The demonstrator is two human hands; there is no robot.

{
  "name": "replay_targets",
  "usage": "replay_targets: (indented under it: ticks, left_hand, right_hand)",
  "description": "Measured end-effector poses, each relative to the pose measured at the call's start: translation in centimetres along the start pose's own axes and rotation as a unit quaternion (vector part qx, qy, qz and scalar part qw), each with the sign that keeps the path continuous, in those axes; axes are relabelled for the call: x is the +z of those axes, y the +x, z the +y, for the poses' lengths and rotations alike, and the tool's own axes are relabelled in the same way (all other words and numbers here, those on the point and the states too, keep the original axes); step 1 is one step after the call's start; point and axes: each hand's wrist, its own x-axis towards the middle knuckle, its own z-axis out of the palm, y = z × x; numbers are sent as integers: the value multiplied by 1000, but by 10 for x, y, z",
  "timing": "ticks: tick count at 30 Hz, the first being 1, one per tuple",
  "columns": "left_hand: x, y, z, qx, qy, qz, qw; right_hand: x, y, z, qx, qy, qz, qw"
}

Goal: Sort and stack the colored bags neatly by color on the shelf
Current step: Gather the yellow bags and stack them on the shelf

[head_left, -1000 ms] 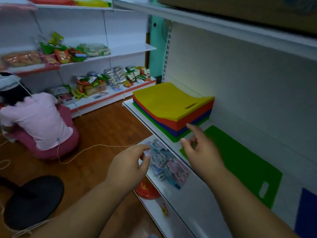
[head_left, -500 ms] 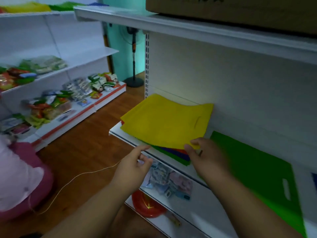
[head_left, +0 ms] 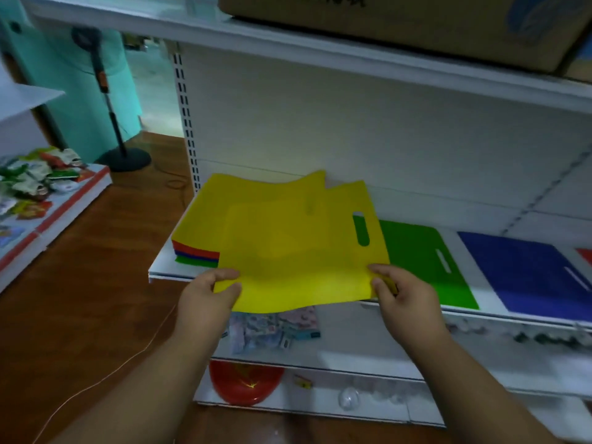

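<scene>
A flat yellow bag (head_left: 298,251) with a cut-out handle hangs over the front edge of the white shelf (head_left: 163,277). My left hand (head_left: 208,296) pinches its near left corner and my right hand (head_left: 400,296) pinches its near right corner. Under and behind it lies a mixed stack (head_left: 195,254) with yellow on top and red, blue and green edges showing. A green bag (head_left: 423,261) lies flat on the shelf to the right, then a blue bag (head_left: 528,270), and a red bag's corner (head_left: 586,254) shows at the frame edge.
A cardboard box (head_left: 400,24) sits on the shelf above. Lower shelves hold small packets (head_left: 272,328) and a red bowl (head_left: 245,382). A fan stand (head_left: 123,158) rises from the wooden floor, and snack packs (head_left: 35,184) fill a shelf at left. A thin cord (head_left: 105,376) crosses the floor.
Both hands reached the stack, took the top yellow bag by its near corners and drew it toward me and rightwards. My view turned right, bringing the blue and red bags into sight.
</scene>
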Motion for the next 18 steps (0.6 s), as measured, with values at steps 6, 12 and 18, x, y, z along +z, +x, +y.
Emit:
replay_targets:
  ticks: [6,12,18]
  left_hand:
    - [46,-27,6,134,164,-20,977]
    - [128,-59,39,285,177,-64,940]
    - [265,-134,50,331,140,-165,919]
  right_hand:
    - [-48,-26,35,33,-13,82,996]
    - [-110,-79,101,103,-45,158,981]
    - [-208,-146,199,172,-89,222,956]
